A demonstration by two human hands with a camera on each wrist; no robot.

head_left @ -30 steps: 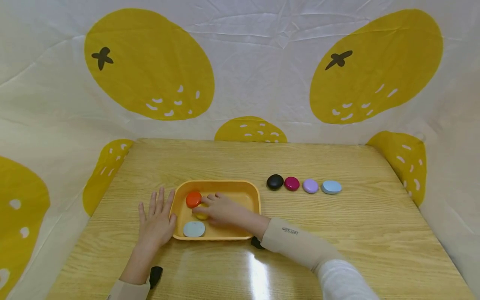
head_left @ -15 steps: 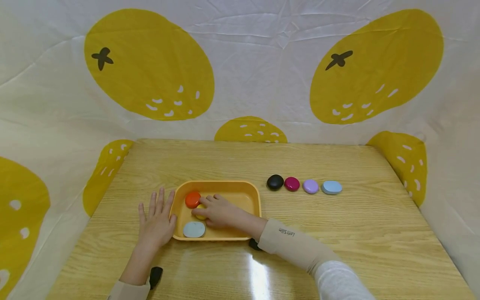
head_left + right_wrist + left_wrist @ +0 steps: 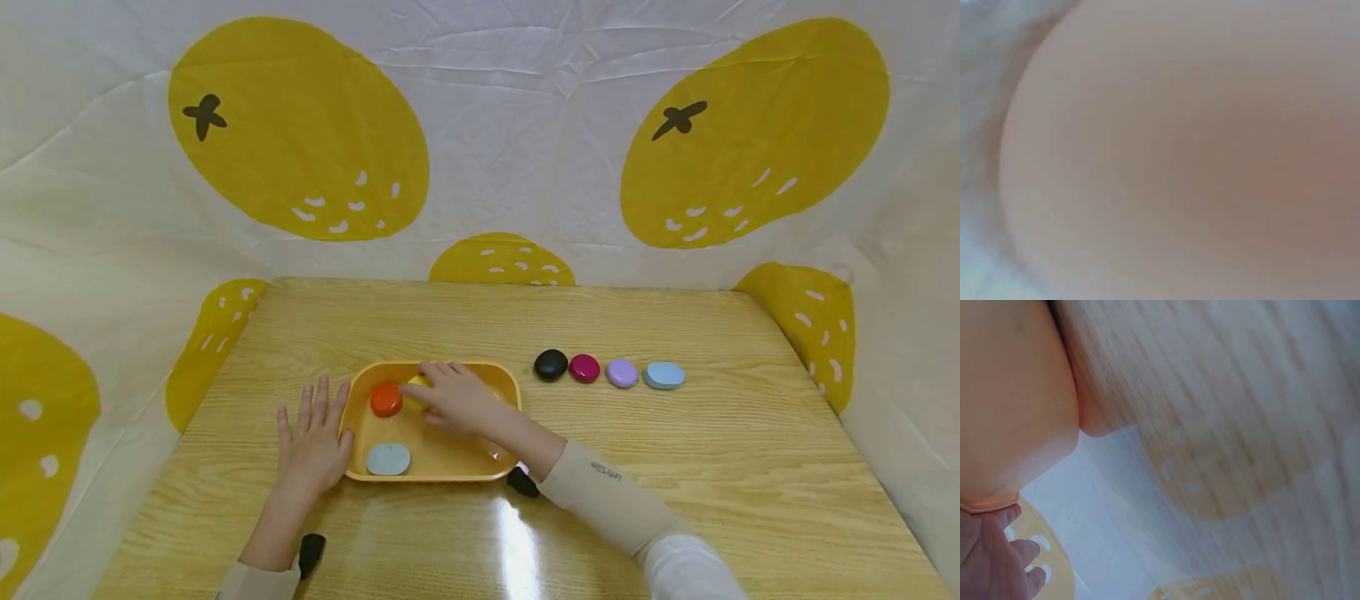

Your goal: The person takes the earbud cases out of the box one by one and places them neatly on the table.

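My right hand [image 3: 459, 400] is over the orange-yellow plastic tray [image 3: 450, 477] in the head view, gripping a smooth yellow stone [image 3: 418, 381] that its fingers partly cover. Left of that stone, a round orange-red stone [image 3: 386, 400] sits on the tray floor. A pale grey oval stone [image 3: 388, 459] lies at the tray's near left corner. With fingers spread and straight, my left hand [image 3: 311, 450] rests against the tray's left side. The left wrist view has its fingertips [image 3: 1027, 550] at the tray's rim. A blurred pale surface fills most of the right wrist view.
To the right of the tray, a row stands on the wooden table [image 3: 675, 500]: a black stone [image 3: 551, 365], a magenta stone [image 3: 584, 368], a lilac stone [image 3: 622, 373] and a light blue oval stone [image 3: 664, 375]. A white cloth with yellow fruit shapes surrounds the table.
My right hand has moved the yellow stone from beside the grey one toward the tray's far side, slightly right. The left hand has stayed in place.
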